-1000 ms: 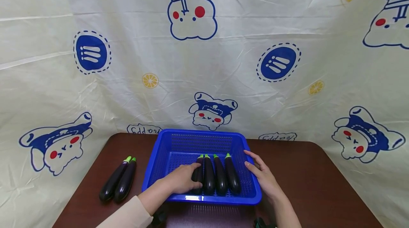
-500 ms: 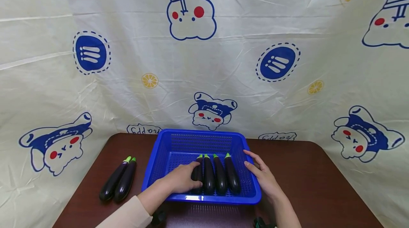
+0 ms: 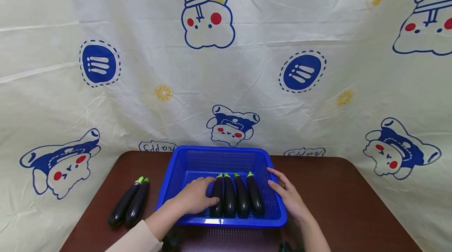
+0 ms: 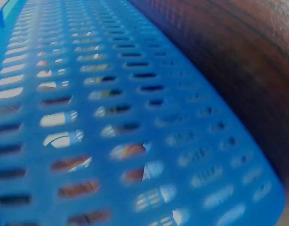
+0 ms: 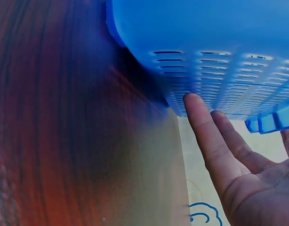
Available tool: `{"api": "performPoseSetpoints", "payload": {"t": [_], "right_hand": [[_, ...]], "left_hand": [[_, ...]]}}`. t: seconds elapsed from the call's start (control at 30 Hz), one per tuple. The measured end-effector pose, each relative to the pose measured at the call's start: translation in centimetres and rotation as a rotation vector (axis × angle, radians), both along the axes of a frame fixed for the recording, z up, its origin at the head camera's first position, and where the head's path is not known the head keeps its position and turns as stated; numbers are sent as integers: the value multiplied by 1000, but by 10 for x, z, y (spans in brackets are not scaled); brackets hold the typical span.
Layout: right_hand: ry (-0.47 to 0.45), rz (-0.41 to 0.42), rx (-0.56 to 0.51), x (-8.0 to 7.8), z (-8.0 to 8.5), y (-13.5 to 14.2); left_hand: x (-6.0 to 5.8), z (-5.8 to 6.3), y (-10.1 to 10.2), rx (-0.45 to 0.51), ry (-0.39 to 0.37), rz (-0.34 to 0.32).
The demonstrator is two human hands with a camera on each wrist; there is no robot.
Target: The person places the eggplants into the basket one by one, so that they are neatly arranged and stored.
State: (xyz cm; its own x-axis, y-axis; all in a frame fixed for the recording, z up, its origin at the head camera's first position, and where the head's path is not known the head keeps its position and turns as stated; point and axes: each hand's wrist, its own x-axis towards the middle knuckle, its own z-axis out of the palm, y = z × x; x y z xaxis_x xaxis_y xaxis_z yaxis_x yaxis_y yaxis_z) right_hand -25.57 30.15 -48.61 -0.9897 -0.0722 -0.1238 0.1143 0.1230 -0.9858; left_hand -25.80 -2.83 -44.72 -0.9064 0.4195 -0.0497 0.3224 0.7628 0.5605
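Note:
Inside the blue plastic basket (image 3: 197, 161), several dark eggplants (image 3: 242, 199) lie side by side, green stems pointing away from me. My left hand (image 3: 195, 197) is at the leftmost eggplant (image 3: 217, 195), its fingers and thumb loosely spread at that eggplant's left side. Whether they still touch it is hard to tell. On the right, my right hand (image 3: 291, 197) rests against the basket's right side. The right wrist view shows straight fingers (image 5: 208, 129) at the outer perforated wall. Only the basket's wall (image 4: 88, 113) fills the left wrist view, with the hand itself out of sight.
Two more eggplants (image 3: 128, 205) lie together on the brown table (image 3: 318, 189), left of the basket. A pale cloth (image 3: 148, 55) with cartoon prints hangs behind the table's far edge.
My left hand has loosened and lifted slightly away to the left from the leftmost eggplant, which stays in place. The right hand keeps its place on the basket. The head view has tilted a little.

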Motion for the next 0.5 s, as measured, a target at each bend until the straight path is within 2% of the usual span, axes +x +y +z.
{"api": "performPoseSetpoints", "payload": {"t": [0.23,0.5], "right_hand": [[11,-1,4,-2,0,-1],[8,-17,10,2,-1,0]], "left_hand": [[2,14,-15,37,12,-13],[4,19,-26,33,15,-21]]}}
